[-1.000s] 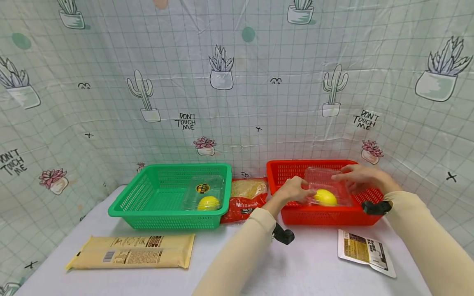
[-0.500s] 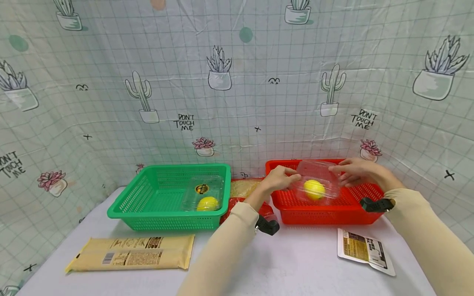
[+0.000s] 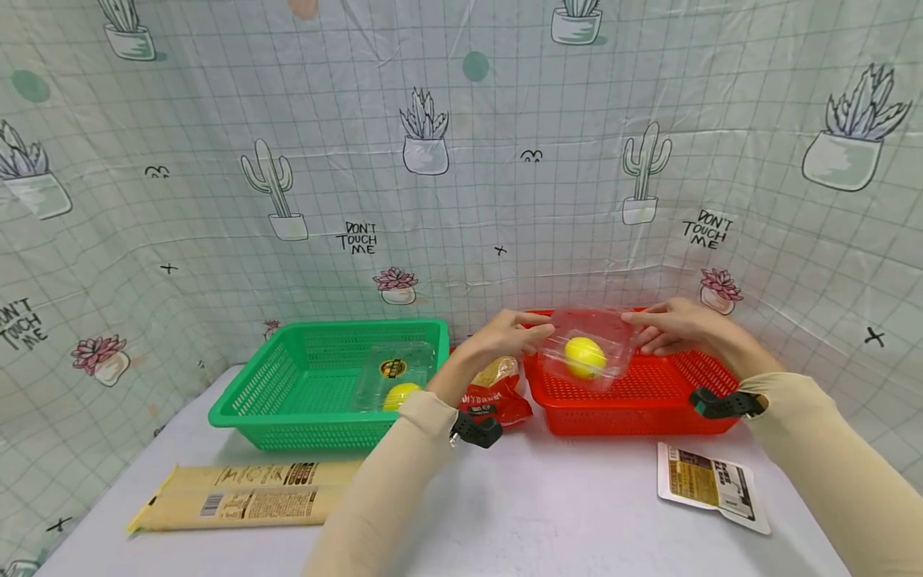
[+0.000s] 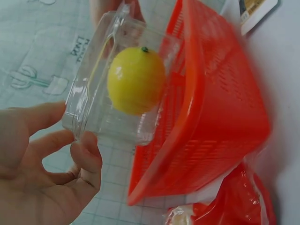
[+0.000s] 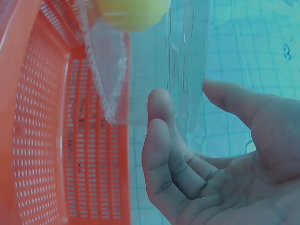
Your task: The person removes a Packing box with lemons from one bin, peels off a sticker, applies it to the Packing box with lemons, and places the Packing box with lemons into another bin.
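Observation:
A clear plastic clamshell box (image 3: 613, 340) with a yellow lemon (image 3: 585, 357) inside hangs above the red basket (image 3: 649, 421), towards its left side. My left hand (image 3: 508, 335) pinches the box's left edge between thumb and fingers. On the opposite edge, the right hand (image 3: 674, 324) grips the rim the same way. The left wrist view shows the lemon (image 4: 137, 80) through the clear wall, with the left hand (image 4: 51, 164) at the near end. In the right wrist view the right hand's (image 5: 215, 154) thumb and fingers sit on either side of the rim.
A green basket (image 3: 317, 437) at left holds another clear box (image 3: 375, 377) with a lemon. Between the baskets lies a red bag (image 3: 505, 401). In front are a long beige packet (image 3: 245, 497) and, at right, a flat pouch (image 3: 714, 487).
Both hands have lifted the clear box with the lemon up from the red basket and moved it to the left. The left hand now pinches its edge.

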Tool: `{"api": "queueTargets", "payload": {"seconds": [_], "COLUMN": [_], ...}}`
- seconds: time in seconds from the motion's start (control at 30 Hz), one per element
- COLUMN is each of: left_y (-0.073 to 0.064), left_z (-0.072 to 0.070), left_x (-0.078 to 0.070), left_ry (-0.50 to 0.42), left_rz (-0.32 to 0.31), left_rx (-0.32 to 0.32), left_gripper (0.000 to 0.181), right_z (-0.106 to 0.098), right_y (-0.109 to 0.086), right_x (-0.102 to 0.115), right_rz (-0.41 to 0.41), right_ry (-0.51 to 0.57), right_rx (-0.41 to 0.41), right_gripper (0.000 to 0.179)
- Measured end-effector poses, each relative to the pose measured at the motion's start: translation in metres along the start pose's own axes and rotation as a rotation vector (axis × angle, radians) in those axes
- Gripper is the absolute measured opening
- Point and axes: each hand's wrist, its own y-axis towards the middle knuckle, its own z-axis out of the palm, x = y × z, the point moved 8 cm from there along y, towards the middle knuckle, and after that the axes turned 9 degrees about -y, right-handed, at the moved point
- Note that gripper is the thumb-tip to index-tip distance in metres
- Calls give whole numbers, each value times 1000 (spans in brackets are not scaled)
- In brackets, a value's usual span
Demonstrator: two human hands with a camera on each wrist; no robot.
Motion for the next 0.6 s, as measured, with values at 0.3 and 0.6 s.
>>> {"api": "queueTargets", "payload": {"seconds": [0.3, 0.6], "left_y": [-25, -45], "left_z": [-12, -22], "left_x": [-6, 2], "left_ry": [-185, -207], "left_rz": [14, 22], "left_rx": [88, 150], "left_gripper": [44, 45], "right_z": [12, 26], "right_y": [-8, -20], "right_x": [10, 17], "right_rz": [-44, -78], "right_ry": [36, -60], "right_rx": [-5, -54], "right_gripper": [69, 69]}}
